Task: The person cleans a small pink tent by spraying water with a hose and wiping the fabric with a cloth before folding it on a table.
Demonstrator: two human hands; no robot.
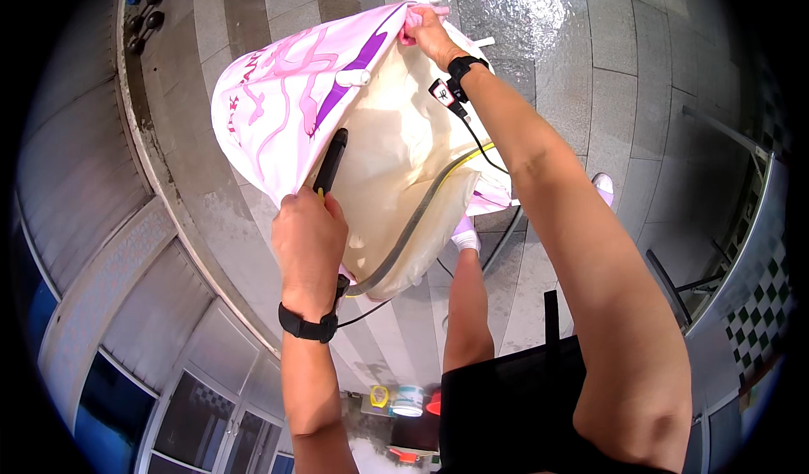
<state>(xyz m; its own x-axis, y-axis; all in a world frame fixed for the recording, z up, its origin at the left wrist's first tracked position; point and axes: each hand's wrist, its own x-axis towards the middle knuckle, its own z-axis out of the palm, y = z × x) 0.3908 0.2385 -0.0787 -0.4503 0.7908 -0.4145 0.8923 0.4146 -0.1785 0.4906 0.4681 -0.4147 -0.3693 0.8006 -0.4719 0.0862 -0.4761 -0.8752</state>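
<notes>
A large pink and white fabric tub (pixel 261 112) with a cartoon print and a cream lining (pixel 396 95) is tilted so its inside shows. White tube ends (pixel 352 78) stick out at its rim. My right hand (pixel 428 37) is closed on the bunched pink rim at the far side. My left hand (pixel 308 231) is closed at the near left rim, and a black spray wand (pixel 333 158) juts out from its fingers. Across the tub's opening runs a grey hose with a yellow stripe (pixel 413 213). The left fingertips are hidden.
Wet grey paving (pixel 539 44) lies beyond the tub. Dumbbells (pixel 145 23) rest at the far left, by a wall. Below are a white tub (pixel 407 400) and a yellow container (pixel 379 396). My foot (pixel 465 236) is close to the fabric. A cabled device (pixel 445 93) hangs at my right wrist.
</notes>
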